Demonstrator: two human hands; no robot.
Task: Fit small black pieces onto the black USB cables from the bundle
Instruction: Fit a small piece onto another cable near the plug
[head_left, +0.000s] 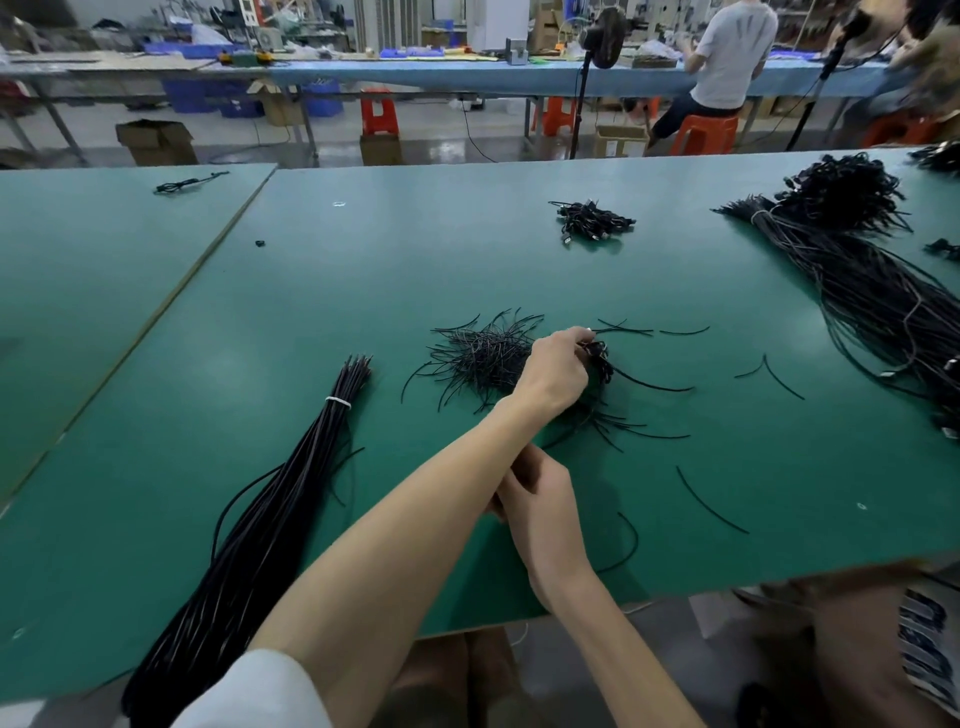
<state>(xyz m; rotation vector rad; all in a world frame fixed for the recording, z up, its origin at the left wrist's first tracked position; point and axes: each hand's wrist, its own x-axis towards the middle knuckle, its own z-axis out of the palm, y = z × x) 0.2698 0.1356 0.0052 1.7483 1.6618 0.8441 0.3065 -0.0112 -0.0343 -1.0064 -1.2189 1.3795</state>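
- Green table mat (156, 545): a bundle of black USB cables (291, 493), bound by a white tie (337, 402), is laid at the left.
- Printed fabric (924, 639) at the near right: lettering too blurred to be read.
- Right hand (537, 499): fingers are curled under the left forearm; contents cannot be told.
- Left hand (556, 371): a black clump (597, 353) is pinched beside the pile of short black pieces (483, 358).

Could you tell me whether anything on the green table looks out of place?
Several short black pieces lie scattered to the right of the main pile. One small black bit sits alone near the table seam. The left hand pinches a black clump.
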